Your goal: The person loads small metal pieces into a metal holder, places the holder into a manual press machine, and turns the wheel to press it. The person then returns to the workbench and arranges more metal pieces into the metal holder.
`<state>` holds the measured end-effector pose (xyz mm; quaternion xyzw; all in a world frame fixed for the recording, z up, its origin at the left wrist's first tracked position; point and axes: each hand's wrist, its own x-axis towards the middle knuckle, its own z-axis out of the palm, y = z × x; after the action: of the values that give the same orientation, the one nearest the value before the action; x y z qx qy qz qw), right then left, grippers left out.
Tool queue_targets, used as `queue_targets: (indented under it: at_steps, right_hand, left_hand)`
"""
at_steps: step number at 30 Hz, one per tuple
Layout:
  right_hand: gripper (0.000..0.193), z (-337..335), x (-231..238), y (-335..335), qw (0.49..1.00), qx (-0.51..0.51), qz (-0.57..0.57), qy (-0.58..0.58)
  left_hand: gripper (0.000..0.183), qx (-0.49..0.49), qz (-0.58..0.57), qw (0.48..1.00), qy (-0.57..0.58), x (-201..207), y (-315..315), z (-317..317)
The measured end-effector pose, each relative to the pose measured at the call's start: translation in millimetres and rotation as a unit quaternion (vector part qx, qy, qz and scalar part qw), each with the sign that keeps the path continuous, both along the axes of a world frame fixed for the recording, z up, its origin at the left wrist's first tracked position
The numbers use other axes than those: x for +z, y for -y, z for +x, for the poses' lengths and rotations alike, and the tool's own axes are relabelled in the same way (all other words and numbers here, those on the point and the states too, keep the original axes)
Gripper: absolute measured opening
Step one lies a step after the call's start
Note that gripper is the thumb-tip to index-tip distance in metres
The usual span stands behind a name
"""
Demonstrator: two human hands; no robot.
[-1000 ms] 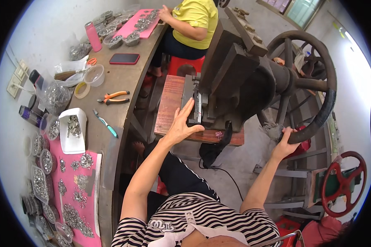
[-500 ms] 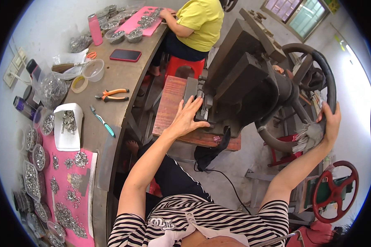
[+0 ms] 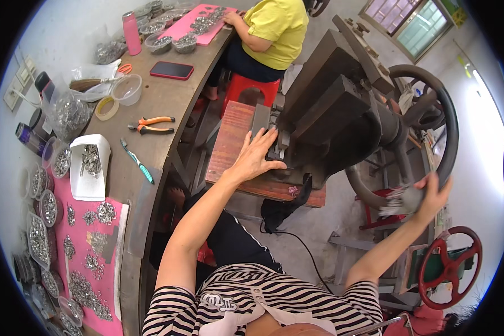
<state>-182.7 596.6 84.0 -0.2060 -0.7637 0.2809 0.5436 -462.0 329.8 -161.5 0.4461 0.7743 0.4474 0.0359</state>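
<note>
Pale walls all round, and down the left side a long brown surface (image 3: 157, 101), busy with pliers (image 3: 141, 126), a toothbrush (image 3: 137, 162), a phone (image 3: 172, 70) and a white tray (image 3: 88, 192) of shiny metal pieces (image 3: 91, 160). Nearer, more pieces heaped on a pink mat (image 3: 113, 280), with clear tubs (image 3: 49, 208) packed along the wall. Now across to the dark press (image 3: 325, 109), tall on its red-brown board (image 3: 229, 137)! At its base, left hand (image 3: 253, 155): laid open and flat, thumb wide, fingertips touching a metal block (image 3: 284, 139); can't make out anything held beneath. Over to the right, right hand (image 3: 433, 197): wrapped round the lower rim of the big wheel (image 3: 452, 134), just beside a grey rag (image 3: 403, 201), both a little blurred; can't tell how tightly. At the surface's far end, a person in yellow (image 3: 277, 36) on a red stool (image 3: 252, 89), one arm out to another pink mat (image 3: 177, 27). Low on the right, a small red wheel (image 3: 479, 246).
</note>
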Motion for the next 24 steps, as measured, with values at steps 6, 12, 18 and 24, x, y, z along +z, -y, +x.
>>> queue_targets:
  at_steps: [6, 12, 18, 24]
  right_hand:
    - [0.023, -1.0, -15.4, -0.8, 0.999, 0.002, -0.033, 0.017]
    - [0.025, -40.3, 99.5, -42.8, 0.971, 0.058, -0.039, 0.229]
    - [0.043, 2.5, 5.3, -20.7, 1.0, 0.01, 0.0, 0.006]
    - [0.031, 2.3, -2.8, -11.6, 0.992, -0.081, 0.024, 0.094]
  left_hand:
    - [0.103, 0.015, -0.007, 1.0, -0.003, 5.3, 2.9, -1.9]
    - [0.102, 0.014, -0.018, 1.0, 0.008, 2.6, 4.5, 2.2]
    - [0.102, 0.01, -0.011, 1.0, 0.008, 0.4, 3.2, 1.7]
    - [0.101, -0.032, -0.003, 0.999, -0.012, 6.8, 14.7, -5.5]
